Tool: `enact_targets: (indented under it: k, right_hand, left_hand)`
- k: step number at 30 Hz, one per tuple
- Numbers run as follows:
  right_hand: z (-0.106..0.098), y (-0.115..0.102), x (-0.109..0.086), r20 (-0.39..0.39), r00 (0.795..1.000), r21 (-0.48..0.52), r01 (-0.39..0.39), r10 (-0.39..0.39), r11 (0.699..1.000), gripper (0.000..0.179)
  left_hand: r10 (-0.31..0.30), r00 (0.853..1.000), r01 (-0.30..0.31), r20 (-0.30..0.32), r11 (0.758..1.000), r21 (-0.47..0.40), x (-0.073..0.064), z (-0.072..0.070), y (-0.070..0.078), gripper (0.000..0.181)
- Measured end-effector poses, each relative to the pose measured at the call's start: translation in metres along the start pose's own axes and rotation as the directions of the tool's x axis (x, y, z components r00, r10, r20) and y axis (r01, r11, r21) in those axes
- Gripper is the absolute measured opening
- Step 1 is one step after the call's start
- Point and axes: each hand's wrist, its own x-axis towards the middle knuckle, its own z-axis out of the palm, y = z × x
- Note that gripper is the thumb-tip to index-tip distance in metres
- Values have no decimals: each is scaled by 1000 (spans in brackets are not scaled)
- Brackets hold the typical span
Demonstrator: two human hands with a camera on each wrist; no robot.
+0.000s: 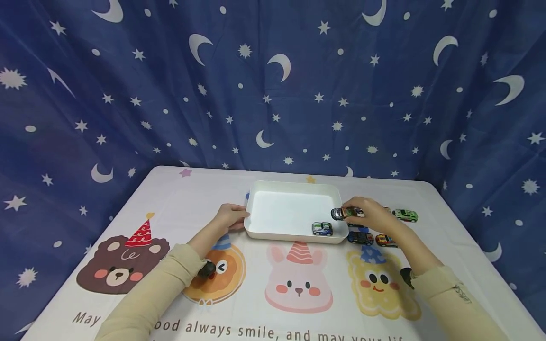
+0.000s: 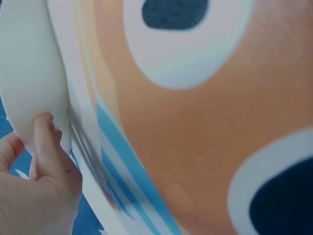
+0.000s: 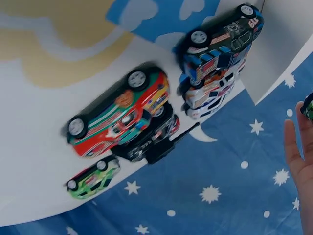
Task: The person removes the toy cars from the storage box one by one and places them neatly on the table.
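Observation:
A white rectangular tray [image 1: 277, 208] lies on the table, its left end held by my left hand [image 1: 232, 217]. In the left wrist view, the fingers [image 2: 46, 142] grip the tray's wall [image 2: 34, 73] at its edge. Over the tray's right rim, my right hand [image 1: 372, 216] pinches a dark toy car [image 1: 338, 214]; only a sliver of that car [image 3: 308, 107] shows in the right wrist view. One white, green and blue toy car [image 1: 322, 228] stands inside the tray, near its front right corner.
Right of the tray are several toy cars: a dark blue one [image 1: 360, 237], an orange-red one [image 1: 386, 240], a green one [image 1: 404, 215], plus a white one [image 3: 210, 93] and a black one [image 3: 146, 139]. A starry blue curtain [image 1: 239, 104] hangs behind the table.

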Motion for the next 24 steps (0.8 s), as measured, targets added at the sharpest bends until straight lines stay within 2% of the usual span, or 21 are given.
enact_targets:
  k: [14, 24]
  right_hand:
    - [-12, 14, -35, -28, 1000, -35, -14, 13, 999, 31]
    - [-14, 35, -59, -70, 997, -87, -26, 20, 996, 31]
  left_hand:
    - [27, 999, -27, -22, 1000, 8, -2, 1, 2, 34]
    - [29, 999, -29, -19, 999, 25, -1, 0, 0, 35]
